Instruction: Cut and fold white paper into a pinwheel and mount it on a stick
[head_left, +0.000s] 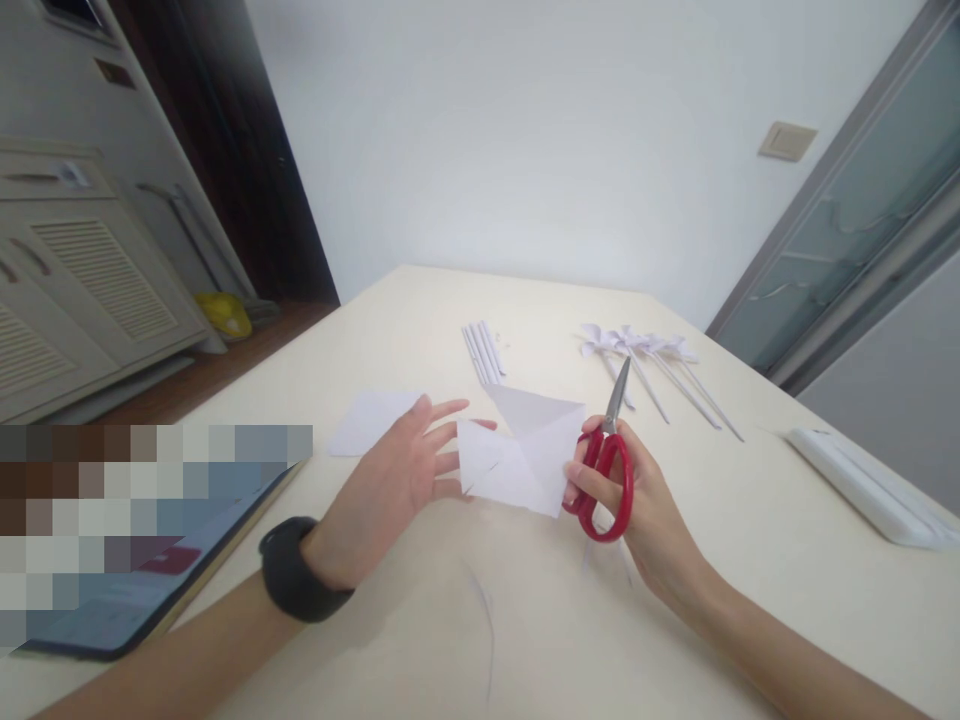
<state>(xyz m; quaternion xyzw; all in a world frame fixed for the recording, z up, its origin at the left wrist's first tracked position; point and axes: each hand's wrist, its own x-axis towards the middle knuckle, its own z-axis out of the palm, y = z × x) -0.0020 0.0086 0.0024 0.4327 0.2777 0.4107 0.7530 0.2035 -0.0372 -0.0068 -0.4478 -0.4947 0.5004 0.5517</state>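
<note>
My right hand (637, 490) grips red-handled scissors (615, 460), their closed blades pointing up and away. The same hand pinches the right edge of a white paper sheet (525, 450), which is creased and has cut slits. My left hand (397, 470), wearing a black wristband, is beside the sheet's left edge with its fingers spread; whether the fingertips behind the paper touch it is hidden. Left of that hand a second white paper (371, 420) lies on the table, partly covered by the hand.
Several rolled paper sticks (484, 350) lie beyond the sheet. Several paper pinwheels on sticks (637, 345) rest at the back right. A tablet-like device (172, 560) is at the left edge of the table (420, 650), a white plastic-looking package (862, 490) at the right. Thin paper strips (487, 630) lie in front.
</note>
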